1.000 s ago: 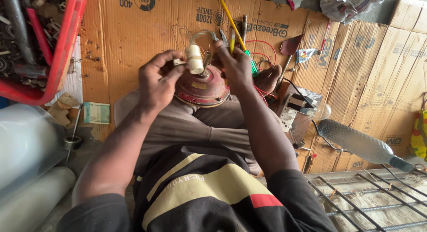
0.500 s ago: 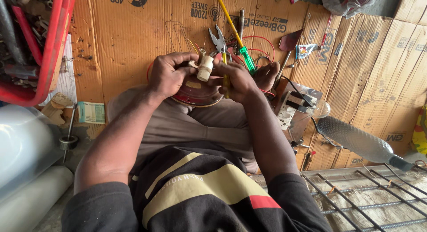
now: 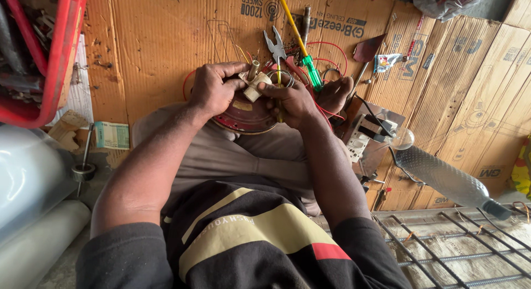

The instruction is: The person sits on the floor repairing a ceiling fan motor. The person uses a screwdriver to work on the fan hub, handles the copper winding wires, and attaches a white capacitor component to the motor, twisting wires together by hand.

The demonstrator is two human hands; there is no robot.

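The fan motor (image 3: pixel 243 114) rests on the person's lap, with the left hand (image 3: pixel 213 89) on its left side and the right hand (image 3: pixel 293 103) on its right, both touching the small cylinder (image 3: pixel 255 85) on top. Beyond it, pliers (image 3: pixel 275 48) and a screwdriver (image 3: pixel 301 45) lie on the cardboard sheets (image 3: pixel 160 51) covering the floor. A crate (image 3: pixel 58 51) sits at the far left, a wire grille (image 3: pixel 464 250) at the near right.

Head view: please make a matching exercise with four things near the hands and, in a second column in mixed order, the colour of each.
Things:
1. round motor housing under the hands
2. small block pinched by both hands
3. screwdriver on the cardboard
4. crate at the upper left

Colours:
A. yellow shaft, green handle
B. cream
C. bright red
D. dark red with a pale rim

Pairs: 1-D, 2-B, 3-A, 4-C
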